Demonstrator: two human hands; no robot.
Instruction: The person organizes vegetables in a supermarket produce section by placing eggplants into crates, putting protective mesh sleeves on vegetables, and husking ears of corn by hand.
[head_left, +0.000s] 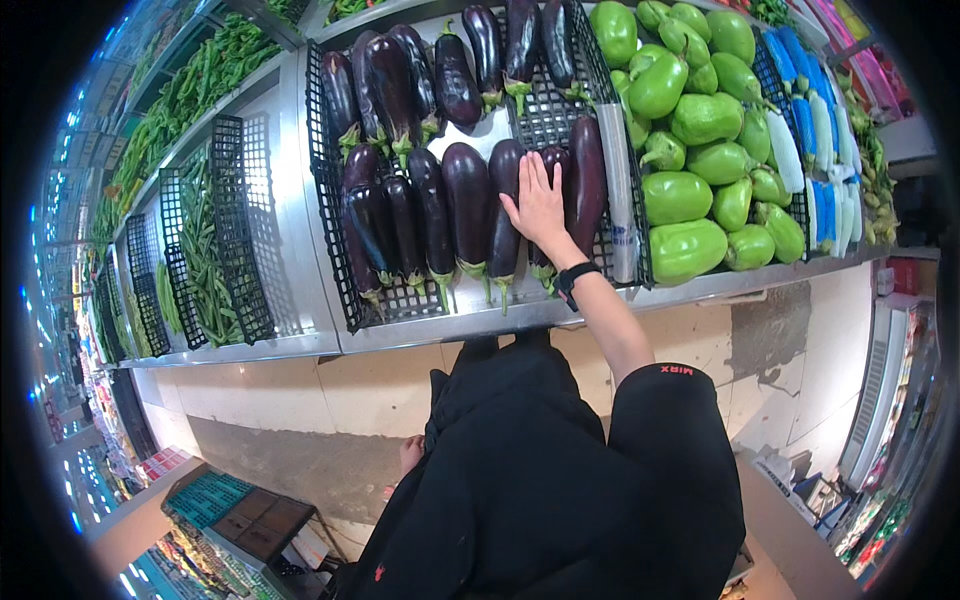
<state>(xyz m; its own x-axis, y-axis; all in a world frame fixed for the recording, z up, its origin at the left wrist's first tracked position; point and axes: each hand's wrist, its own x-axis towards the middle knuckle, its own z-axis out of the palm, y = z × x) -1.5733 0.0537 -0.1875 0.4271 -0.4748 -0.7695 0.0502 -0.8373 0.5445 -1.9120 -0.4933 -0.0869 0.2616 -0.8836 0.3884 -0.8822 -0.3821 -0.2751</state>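
Two rows of dark purple eggplants (466, 199) lie on a metal produce counter (420, 334), partly over black plastic grid panels (546, 120). My right hand (541, 204), with a black band at the wrist, lies flat over an eggplant in the front row, its fingers extended toward the back and thumb spread to the left. A long eggplant (586, 180) lies just right of it. The eggplant beneath is partly hidden by my palm and wrist. My left hand (411, 453) hangs low beside my body, away from the counter; its fingers look curled, and most of it is hidden.
Green eggplants (705, 120) are piled to the right, beyond a clear plastic roll (619, 195). Farther right are pale vegetables in foam netting (823, 135). Green beans (210, 262) lie between black grid dividers on the left. A dark table (262, 521) stands behind at lower left.
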